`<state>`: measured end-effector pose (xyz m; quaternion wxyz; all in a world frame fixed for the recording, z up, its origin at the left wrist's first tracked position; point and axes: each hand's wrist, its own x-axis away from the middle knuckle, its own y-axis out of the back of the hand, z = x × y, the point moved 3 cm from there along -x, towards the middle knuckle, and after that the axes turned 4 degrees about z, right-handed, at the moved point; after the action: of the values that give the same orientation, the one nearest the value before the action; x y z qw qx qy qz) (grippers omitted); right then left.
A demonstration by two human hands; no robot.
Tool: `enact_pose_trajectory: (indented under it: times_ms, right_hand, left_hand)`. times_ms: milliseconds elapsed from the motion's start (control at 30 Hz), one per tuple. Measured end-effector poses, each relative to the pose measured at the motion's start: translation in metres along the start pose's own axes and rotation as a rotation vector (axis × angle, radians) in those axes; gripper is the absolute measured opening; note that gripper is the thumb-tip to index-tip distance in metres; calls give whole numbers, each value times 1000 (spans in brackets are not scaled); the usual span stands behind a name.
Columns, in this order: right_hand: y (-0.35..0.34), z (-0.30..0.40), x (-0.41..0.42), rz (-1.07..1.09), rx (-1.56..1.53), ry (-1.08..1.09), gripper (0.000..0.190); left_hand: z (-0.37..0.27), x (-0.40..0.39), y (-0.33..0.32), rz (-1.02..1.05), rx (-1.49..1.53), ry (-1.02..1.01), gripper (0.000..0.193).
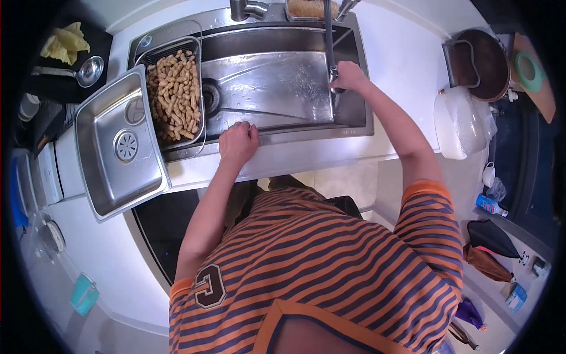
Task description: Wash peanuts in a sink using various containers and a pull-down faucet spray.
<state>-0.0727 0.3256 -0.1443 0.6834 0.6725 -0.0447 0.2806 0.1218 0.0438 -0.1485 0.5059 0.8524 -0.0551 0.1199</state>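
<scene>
My right hand [351, 77] is closed around the spray head [334, 75] of a pull-out kitchen faucet over the right end of the stainless steel sink [265, 95]. Water drops and splashes show on the sink floor near it. My left hand [239, 144] rests on the sink's front rim with its fingers curled; no object shows in it. To its left, a drain basket [200, 119] full of unshelled peanuts [177, 95] sits across the sink's left end. A rectangular steel basin [119, 163] with a slotted drain leans beside the basket, overhanging the counter edge.
The round sink drain [211, 97] lies right of the basket. On the left are a steel ladle [90, 71] and a yellow cloth [66, 44]. A brown pan [484, 66] and a white bowl [457, 124] stand at the right. A second faucet [247, 9] is behind the sink.
</scene>
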Motion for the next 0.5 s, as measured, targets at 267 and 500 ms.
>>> enact_pose_trajectory:
  times_ms: [267,500]
  right_hand:
    - [-19,4,-36,-691,-320,-158,41]
    - [-41,76,-87,-907,-1108,0,48]
  left_hand:
    - [0,1,0,-23,19,-23,27]
    - [0,1,1,0,17,-8,26]
